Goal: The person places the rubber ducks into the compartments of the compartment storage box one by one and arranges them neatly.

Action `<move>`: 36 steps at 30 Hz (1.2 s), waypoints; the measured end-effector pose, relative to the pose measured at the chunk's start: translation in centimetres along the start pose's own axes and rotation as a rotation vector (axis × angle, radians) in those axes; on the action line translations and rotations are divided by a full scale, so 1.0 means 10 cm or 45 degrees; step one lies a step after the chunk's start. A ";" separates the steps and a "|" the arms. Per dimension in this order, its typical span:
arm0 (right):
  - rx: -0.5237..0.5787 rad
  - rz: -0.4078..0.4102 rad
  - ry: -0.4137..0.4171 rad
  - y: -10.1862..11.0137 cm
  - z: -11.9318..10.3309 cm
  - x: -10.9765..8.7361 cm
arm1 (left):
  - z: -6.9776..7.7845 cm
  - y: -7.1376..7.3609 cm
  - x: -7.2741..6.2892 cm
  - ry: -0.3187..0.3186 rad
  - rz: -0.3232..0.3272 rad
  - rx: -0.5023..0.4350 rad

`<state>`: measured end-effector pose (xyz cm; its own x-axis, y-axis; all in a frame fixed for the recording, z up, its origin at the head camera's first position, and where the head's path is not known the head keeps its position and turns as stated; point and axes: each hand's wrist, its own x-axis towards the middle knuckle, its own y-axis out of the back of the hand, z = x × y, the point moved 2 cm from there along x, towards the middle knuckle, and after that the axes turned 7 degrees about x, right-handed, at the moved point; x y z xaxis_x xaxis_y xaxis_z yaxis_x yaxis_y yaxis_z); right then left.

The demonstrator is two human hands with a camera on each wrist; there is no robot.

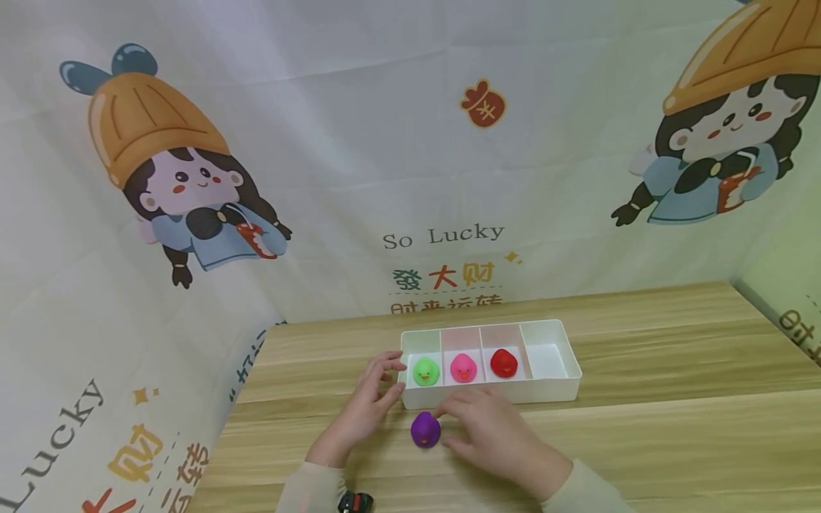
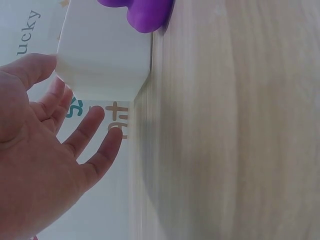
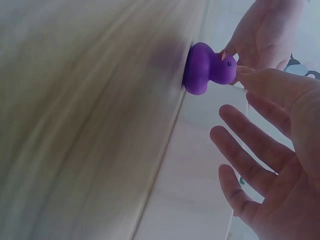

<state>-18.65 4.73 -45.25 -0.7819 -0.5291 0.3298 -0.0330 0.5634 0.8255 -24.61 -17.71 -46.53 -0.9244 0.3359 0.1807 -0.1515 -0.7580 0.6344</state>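
A purple rubber duck (image 1: pixel 426 430) sits upright on the table, in front of a white four-compartment box (image 1: pixel 494 392). My right hand (image 1: pixel 490 434) is just right of the duck, its fingers spread and nothing in its grasp; the right wrist view shows the thumb overlapping the duck's head (image 3: pixel 226 68). At the box's left end is my left hand (image 1: pixel 365 402), fingers loosely extended, with thumb and fingertips right at the rim. From left to right, the compartments hold a green duck (image 1: pixel 426 372), a pink duck (image 1: pixel 463 368) and a red duck (image 1: pixel 504 363); the rightmost holds none.
The wooden table (image 1: pixel 673 370) extends on both sides of the box. Behind it hangs a pale printed cloth (image 1: pixel 359 164) with cartoon figures and lettering. A dark wrist strap piece (image 1: pixel 355 501) shows by the left sleeve (image 1: pixel 312 488).
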 end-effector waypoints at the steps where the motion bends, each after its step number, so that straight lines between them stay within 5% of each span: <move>1: -0.004 0.005 0.002 -0.01 0.00 0.00 | 0.00 0.00 0.00 0.004 -0.003 -0.002; 13: -0.039 0.045 0.038 -0.11 -0.03 0.04 | 0.01 0.00 -0.01 0.022 -0.024 -0.017; 36: 0.002 -0.065 0.009 -0.20 -0.05 0.22 | 0.00 0.00 0.01 0.002 -0.015 -0.012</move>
<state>-19.93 2.15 -45.91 -0.7745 -0.5620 0.2905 -0.0739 0.5364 0.8408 -24.67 -17.65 -46.50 -0.9230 0.3441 0.1722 -0.1656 -0.7591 0.6295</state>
